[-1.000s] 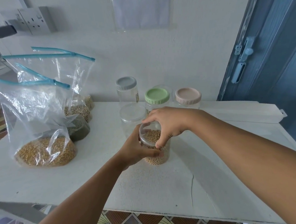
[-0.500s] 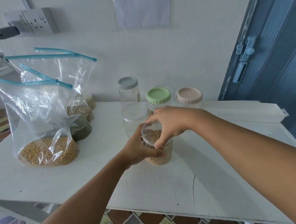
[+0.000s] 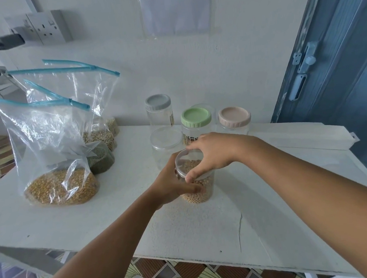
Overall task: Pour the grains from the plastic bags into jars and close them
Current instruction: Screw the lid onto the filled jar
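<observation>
A clear jar part full of pale round grains stands mid-table. My left hand grips its side, thumb across the front. My right hand curls over the jar's clear lid, fingers and thumb around the rim. At the left stands a zip bag of yellow grains. Behind it are a bag of pale grains and a small bag of dark green grains. Beyond the held jar stand a clear-lidded jar, a grey-lidded jar, a green-lidded jar and a pink-lidded jar.
The white table has a crack near its front edge and ends short of a patterned floor. A blue door stands at the right. A wall socket with a plugged charger is up left.
My right hand has turned a little on the lid, its fingers shifting around the rim. The jar and my left hand stay where they were.
</observation>
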The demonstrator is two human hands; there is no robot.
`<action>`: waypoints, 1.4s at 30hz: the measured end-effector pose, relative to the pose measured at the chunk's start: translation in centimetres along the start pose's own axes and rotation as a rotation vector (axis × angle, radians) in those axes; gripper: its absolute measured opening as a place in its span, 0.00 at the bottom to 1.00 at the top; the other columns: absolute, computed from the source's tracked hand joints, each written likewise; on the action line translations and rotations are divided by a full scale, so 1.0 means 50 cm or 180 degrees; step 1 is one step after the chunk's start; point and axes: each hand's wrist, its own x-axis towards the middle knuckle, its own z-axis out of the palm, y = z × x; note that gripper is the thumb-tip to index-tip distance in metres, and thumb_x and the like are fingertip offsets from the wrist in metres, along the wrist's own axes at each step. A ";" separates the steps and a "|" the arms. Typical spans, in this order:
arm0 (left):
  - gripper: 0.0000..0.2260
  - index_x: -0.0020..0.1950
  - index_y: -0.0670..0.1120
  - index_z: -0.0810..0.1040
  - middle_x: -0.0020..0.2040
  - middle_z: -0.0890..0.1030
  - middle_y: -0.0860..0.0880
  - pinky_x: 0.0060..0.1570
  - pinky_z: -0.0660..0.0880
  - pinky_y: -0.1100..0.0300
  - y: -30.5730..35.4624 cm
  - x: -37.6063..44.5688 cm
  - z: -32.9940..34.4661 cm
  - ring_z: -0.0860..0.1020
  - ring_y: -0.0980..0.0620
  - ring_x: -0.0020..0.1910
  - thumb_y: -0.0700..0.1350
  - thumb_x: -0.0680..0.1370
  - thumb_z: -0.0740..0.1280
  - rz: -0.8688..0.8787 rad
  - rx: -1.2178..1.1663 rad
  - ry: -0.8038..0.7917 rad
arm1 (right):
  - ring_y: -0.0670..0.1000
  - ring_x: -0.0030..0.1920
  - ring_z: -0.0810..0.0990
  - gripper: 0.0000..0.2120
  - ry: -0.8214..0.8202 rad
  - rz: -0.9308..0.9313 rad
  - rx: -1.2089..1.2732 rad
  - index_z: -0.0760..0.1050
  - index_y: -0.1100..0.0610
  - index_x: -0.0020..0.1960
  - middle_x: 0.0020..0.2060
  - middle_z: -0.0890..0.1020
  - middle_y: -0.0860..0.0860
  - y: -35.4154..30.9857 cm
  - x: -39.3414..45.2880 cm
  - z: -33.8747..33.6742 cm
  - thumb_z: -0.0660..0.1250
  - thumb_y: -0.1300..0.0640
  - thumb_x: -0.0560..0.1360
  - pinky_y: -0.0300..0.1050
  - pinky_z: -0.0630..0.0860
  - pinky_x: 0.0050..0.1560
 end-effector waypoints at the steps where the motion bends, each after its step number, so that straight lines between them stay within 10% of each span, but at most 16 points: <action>1: 0.48 0.77 0.59 0.63 0.68 0.75 0.52 0.60 0.79 0.56 0.000 0.000 0.001 0.78 0.54 0.65 0.42 0.64 0.85 0.0004 0.0017 0.0019 | 0.52 0.69 0.73 0.49 -0.0071 -0.0015 -0.0004 0.66 0.46 0.79 0.69 0.74 0.47 0.002 -0.002 -0.006 0.76 0.28 0.64 0.51 0.74 0.66; 8: 0.46 0.76 0.59 0.64 0.66 0.78 0.53 0.57 0.80 0.59 0.003 -0.003 0.004 0.80 0.58 0.61 0.39 0.66 0.84 0.0007 -0.0008 0.0014 | 0.50 0.55 0.77 0.46 0.0334 0.0117 -0.0052 0.73 0.48 0.69 0.56 0.76 0.46 0.003 -0.003 0.018 0.77 0.24 0.58 0.50 0.79 0.55; 14: 0.46 0.76 0.57 0.63 0.65 0.76 0.53 0.52 0.80 0.64 0.020 -0.009 0.004 0.79 0.56 0.62 0.38 0.66 0.84 0.0023 0.0069 -0.0005 | 0.50 0.71 0.71 0.53 0.0161 -0.0024 0.0425 0.63 0.45 0.80 0.73 0.72 0.46 0.037 -0.006 0.021 0.79 0.28 0.62 0.48 0.71 0.68; 22: 0.52 0.77 0.59 0.62 0.67 0.75 0.52 0.65 0.79 0.50 0.047 0.002 -0.027 0.77 0.52 0.65 0.46 0.61 0.88 0.0005 0.0381 -0.0146 | 0.48 0.67 0.76 0.54 0.0355 0.0019 0.0745 0.66 0.45 0.77 0.71 0.75 0.46 0.046 -0.010 0.026 0.83 0.32 0.57 0.45 0.74 0.64; 34: 0.47 0.75 0.60 0.64 0.67 0.75 0.58 0.65 0.74 0.55 0.038 0.000 -0.016 0.74 0.58 0.66 0.47 0.63 0.86 0.0049 0.0569 -0.0047 | 0.51 0.62 0.79 0.59 0.0401 0.0150 0.0450 0.59 0.44 0.79 0.67 0.77 0.50 0.032 -0.016 0.032 0.79 0.26 0.56 0.53 0.79 0.61; 42: 0.47 0.74 0.60 0.63 0.68 0.74 0.58 0.57 0.73 0.65 0.031 0.007 -0.016 0.74 0.59 0.66 0.48 0.64 0.87 0.0041 0.0615 -0.0096 | 0.48 0.43 0.78 0.54 0.0613 0.0247 0.0137 0.61 0.50 0.72 0.44 0.77 0.47 0.017 -0.024 0.033 0.77 0.24 0.57 0.50 0.78 0.41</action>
